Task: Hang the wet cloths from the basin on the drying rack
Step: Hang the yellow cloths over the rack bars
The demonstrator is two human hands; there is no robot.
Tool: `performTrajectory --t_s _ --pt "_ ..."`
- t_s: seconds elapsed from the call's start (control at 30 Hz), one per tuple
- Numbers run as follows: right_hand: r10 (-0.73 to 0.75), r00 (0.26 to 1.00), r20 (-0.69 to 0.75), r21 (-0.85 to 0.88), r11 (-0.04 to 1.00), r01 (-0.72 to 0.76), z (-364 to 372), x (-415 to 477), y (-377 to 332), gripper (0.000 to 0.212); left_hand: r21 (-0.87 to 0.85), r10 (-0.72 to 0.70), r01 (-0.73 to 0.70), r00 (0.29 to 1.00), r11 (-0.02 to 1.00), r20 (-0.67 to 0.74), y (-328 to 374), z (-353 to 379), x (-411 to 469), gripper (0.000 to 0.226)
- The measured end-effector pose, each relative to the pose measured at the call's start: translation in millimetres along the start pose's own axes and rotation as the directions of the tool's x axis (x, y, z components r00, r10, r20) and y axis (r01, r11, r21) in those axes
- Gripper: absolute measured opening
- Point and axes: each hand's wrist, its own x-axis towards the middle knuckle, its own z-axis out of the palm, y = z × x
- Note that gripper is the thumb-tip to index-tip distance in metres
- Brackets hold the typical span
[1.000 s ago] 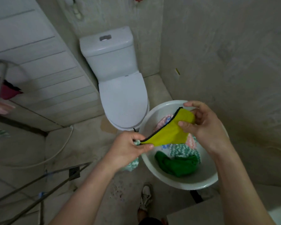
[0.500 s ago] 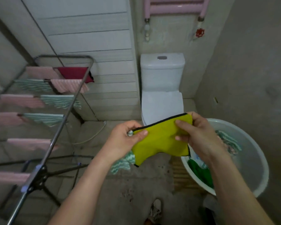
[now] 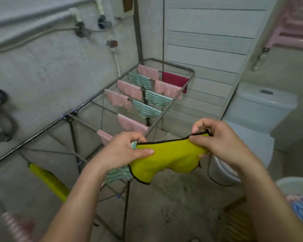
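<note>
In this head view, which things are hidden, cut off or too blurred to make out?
Basin: head view, cut by the right edge; the number of cloths left inside is unclear.
Green-striped cloth: head view, mostly behind the left hand and the yellow cloth.
Drying rack, near end: head view, blurred and cut by the lower left edge.

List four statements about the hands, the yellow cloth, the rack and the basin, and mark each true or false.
1. The left hand and right hand both pinch the yellow cloth along its black-trimmed edge. True.
2. The yellow cloth already hangs on the drying rack. False: the hands hold it up.
3. A dark red cloth hangs at the rack's far end. True.
4. The basin stands at the person's left. False: it is at the lower right.
</note>
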Motion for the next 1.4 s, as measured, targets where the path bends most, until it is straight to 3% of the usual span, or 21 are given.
performTrajectory --t_s 0.07,0.17,0.27,0.33,0.43,0.53,0.63,0.8,0.97,1.17,1.3,1.4 --pt "-0.004 0.989 0.150 0.075 0.997 -0.007 20.9 6.8 -15.1 0.016 -0.067 -0.043 0.043 0.999 0.997 -0.004 -21.1 -29.0 -18.2 0.009" --pt "-0.056 0.957 0.284 0.179 0.984 0.004 60.0 17.9 -36.9 0.015 -0.131 -0.149 0.120 0.959 0.984 -0.243 -51.3 -62.8 -42.6 0.006" --pt "-0.096 0.913 0.396 0.277 0.961 -0.019 103.9 25.9 -54.3 0.015 -0.022 -0.170 0.199 0.774 0.980 -0.609 -65.5 -79.4 -54.6 0.014" --pt "-0.134 0.878 0.460 0.333 0.943 -0.030 134.4 31.5 -63.9 0.016 -0.015 -0.204 0.290 0.635 0.957 -0.745 -73.1 -90.9 -64.1 0.013" --pt "-0.176 0.856 0.486 0.401 0.915 -0.040 175.4 37.9 -73.8 0.018 -0.021 -0.231 0.370 0.533 0.929 -0.814 -91.8 -110.2 -74.1 0.015" --pt "-0.204 0.850 0.486 0.420 0.907 -0.022 211.7 38.3 -77.5 0.021 -0.151 -0.295 0.316 0.479 0.937 -0.827 -104.2 -127.3 -74.7 0.020" --pt "-0.223 0.827 0.517 0.370 0.929 0.019 244.3 39.1 -77.8 0.021 -0.275 -0.351 0.252 0.338 0.928 -0.873 -117.2 -140.6 -74.2 0.023" --pt "-0.226 0.818 0.530 0.352 0.935 0.031 281.8 37.4 -69.6 0.017 -0.283 -0.354 0.314 0.198 0.906 -0.914 -139.1 -148.2 -74.0 0.032" --pt "-0.101 0.841 0.531 0.362 0.924 -0.118 293.6 47.8 -47.3 0.015 -0.311 -0.410 0.357 0.248 0.881 -0.878 -167.3 -144.0 -63.8 0.034" --pt "0.144 0.921 0.362 0.349 0.895 -0.277 286.4 79.3 -8.5 0.019 -0.196 -0.436 0.489 0.442 0.850 -0.784 -193.9 -125.8 -18.0 0.024" --pt "0.348 0.915 0.203 0.288 0.872 -0.395 282.9 94.2 26.1 0.011 -0.155 -0.457 0.500 0.567 0.852 -0.686 -208.5 -111.3 8.9 0.021" --pt "0.396 0.910 0.121 0.218 0.884 -0.414 285.1 102.5 44.3 0.011 -0.150 -0.469 0.481 0.659 0.864 -0.588 -219.0 -105.0 24.7 0.023"
